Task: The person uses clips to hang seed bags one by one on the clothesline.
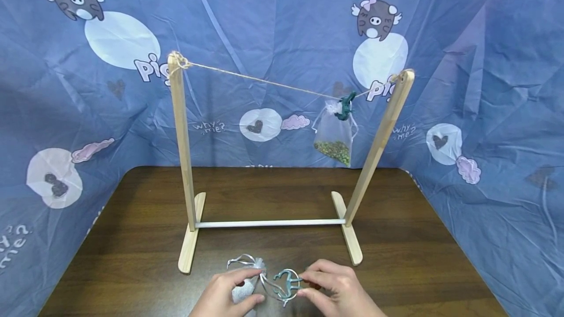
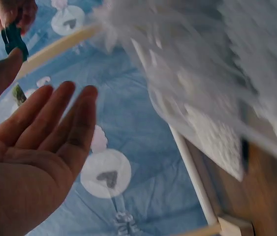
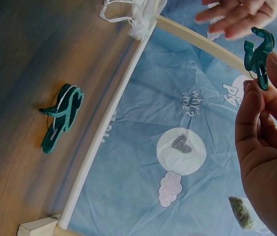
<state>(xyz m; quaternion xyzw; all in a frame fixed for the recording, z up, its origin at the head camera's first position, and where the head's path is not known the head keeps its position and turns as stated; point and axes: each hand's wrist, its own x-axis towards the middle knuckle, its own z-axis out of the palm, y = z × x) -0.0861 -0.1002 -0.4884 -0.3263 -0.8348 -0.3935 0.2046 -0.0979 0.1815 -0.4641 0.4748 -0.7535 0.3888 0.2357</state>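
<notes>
My right hand pinches a green plastic spring clip between thumb and fingertips, its toothed jaws pointing away from the fingers. Another green clip lies on the brown table in the right wrist view. My left hand has its fingers spread and nothing in its palm. In the head view it is beside a small white drawstring bag. That bag looms large and blurred in the left wrist view. A sheer bag with green bits hangs from a cord, held there by a dark green clip.
A wooden frame stands on the table, with a left post, a right post and a white crossbar. A sagging twine cord joins the post tops. Blue printed cloth surrounds the table.
</notes>
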